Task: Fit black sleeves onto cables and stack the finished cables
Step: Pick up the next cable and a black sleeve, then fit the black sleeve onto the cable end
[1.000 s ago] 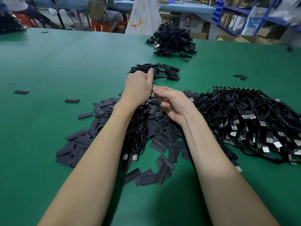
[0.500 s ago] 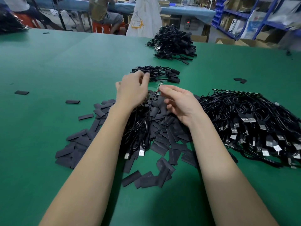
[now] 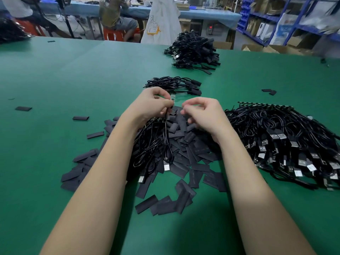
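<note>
Green felt tabletop (image 3: 55,74), no legible writing. Your left hand (image 3: 152,104) pinches a thin black cable (image 3: 166,126). Your right hand (image 3: 204,114) hovers over flat black sleeves (image 3: 184,129), fingers loosely curled, empty.

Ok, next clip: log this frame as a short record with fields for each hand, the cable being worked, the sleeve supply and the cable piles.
left hand: pinches the cable just below its bare circuit-board end
right hand: fingers curled, beside the left; whether it holds a sleeve cannot be told
cable in work: hangs from the left hand, no sleeve on the board end
loose black sleeves: scattered under and around both forearms
unsleeved cable pile: right of the hands
small sleeved stack: just beyond the hands
large finished pile: farther back
surface: green table
</note>
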`<state>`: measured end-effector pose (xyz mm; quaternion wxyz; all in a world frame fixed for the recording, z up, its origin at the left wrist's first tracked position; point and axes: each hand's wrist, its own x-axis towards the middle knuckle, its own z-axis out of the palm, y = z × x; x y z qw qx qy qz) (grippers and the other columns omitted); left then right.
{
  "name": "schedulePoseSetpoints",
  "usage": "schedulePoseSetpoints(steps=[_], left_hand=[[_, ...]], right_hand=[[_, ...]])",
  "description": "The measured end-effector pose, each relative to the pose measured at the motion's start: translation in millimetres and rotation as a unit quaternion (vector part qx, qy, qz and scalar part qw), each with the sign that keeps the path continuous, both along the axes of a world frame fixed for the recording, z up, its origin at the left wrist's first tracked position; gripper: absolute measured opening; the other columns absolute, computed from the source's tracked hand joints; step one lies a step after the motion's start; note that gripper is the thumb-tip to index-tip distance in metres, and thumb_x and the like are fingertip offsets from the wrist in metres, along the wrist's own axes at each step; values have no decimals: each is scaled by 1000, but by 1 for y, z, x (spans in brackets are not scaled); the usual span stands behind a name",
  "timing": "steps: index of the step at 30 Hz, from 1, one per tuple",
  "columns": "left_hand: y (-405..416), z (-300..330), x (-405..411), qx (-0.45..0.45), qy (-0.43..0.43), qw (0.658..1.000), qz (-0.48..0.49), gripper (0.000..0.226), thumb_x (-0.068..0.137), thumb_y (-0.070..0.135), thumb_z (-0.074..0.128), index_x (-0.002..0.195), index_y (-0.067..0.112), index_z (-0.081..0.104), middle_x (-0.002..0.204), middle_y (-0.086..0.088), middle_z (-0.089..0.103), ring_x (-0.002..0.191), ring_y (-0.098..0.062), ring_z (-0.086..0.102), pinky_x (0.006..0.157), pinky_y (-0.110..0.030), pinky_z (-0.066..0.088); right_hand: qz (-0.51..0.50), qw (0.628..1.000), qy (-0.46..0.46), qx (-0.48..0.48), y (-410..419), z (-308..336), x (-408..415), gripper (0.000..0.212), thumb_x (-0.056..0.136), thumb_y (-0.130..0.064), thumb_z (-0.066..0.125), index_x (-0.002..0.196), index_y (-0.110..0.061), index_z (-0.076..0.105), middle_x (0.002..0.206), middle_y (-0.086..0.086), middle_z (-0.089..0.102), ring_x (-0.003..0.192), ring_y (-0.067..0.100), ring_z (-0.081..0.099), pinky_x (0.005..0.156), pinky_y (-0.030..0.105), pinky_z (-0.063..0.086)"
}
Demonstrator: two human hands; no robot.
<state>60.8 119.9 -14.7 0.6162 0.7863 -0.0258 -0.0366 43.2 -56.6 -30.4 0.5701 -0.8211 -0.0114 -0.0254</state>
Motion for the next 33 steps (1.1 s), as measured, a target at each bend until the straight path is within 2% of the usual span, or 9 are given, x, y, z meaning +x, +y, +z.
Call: schedulePoseSetpoints(steps=[2, 4, 7, 11, 15, 18, 23, 27, 33], left_hand=[[4, -1, 3, 5, 2, 1000, 21, 16, 90, 0, 66, 86, 14, 59, 71, -6, 64, 62, -18, 59, 63, -27, 53], [6, -1, 4, -1, 3, 1000, 18, 17, 91, -1, 67, 86, 13, 59, 72, -6, 64, 60, -16, 59, 59, -24, 54], [6, 0, 2, 6, -7, 1000, 3, 14, 90, 1, 67, 89, 13, 61, 73, -6, 64, 55, -12, 56, 53, -19, 50], [6, 0, 0, 0, -32, 999, -38, 12, 90, 6, 70, 93, 15, 63, 70, -2, 69, 58, -14, 54, 56, -21, 46], [2, 0, -2, -64, -41, 996, -45, 12, 89, 7, 73, 91, 17, 68, 78, -3, 71, 79, -23, 69, 71, -30, 50], [-2, 1, -3, -156, -26, 985, -66, 11, 90, 4, 72, 91, 13, 68, 80, -5, 70, 79, -20, 72, 76, -26, 57], [-17, -2, -8, -205, 9, 972, -113, 9, 92, 4, 69, 95, 12, 65, 77, -2, 70, 75, -14, 69, 75, -23, 56], [-20, -2, -8, -226, 33, 965, -130, 8, 91, 7, 70, 89, 13, 66, 75, 0, 69, 74, -12, 68, 70, -21, 54], [-21, -3, -9, -246, 78, 954, -155, 5, 91, 5, 68, 91, 10, 67, 76, 0, 68, 71, -9, 67, 64, -16, 53]], right_hand=[[90, 973, -60, -202, 1, -1, -4, 25, 86, -11, 68, 90, -34, 77, 74, -23, 73, 55, -10, 57, 53, 4, 41], [156, 946, -45, -281, 5, 0, -8, 33, 83, -10, 70, 92, -42, 77, 61, -37, 61, 54, -16, 54, 52, 5, 37], [179, 928, -37, -326, 8, -1, -7, 32, 84, -20, 74, 95, -50, 74, 55, -50, 48, 56, -22, 50, 59, 15, 38], [153, 936, -47, -313, 4, 0, -4, 19, 78, -33, 84, 86, -48, 75, 60, -44, 56, 57, -15, 57, 56, 10, 38], [99, 977, -70, -175, -8, 5, -5, 16, 76, -33, 88, 85, -37, 75, 74, -31, 71, 68, -14, 63, 65, 7, 44], [59, 996, -45, 40, -19, 14, -10, 21, 82, -23, 85, 100, -18, 77, 87, -4, 79, 77, 12, 76, 64, 19, 56], [33, 943, 4, 332, -20, 21, -12, 14, 88, -12, 76, 102, -11, 73, 92, 5, 78, 81, 16, 76, 68, 16, 56], [13, 912, 14, 410, -22, 18, -11, 14, 89, -10, 74, 102, -7, 73, 94, 8, 78, 83, 15, 75, 69, 16, 57], [-26, 901, 20, 432, -22, 15, -10, 7, 89, -12, 76, 94, -7, 75, 92, 8, 78, 80, 12, 73, 66, 17, 57]])
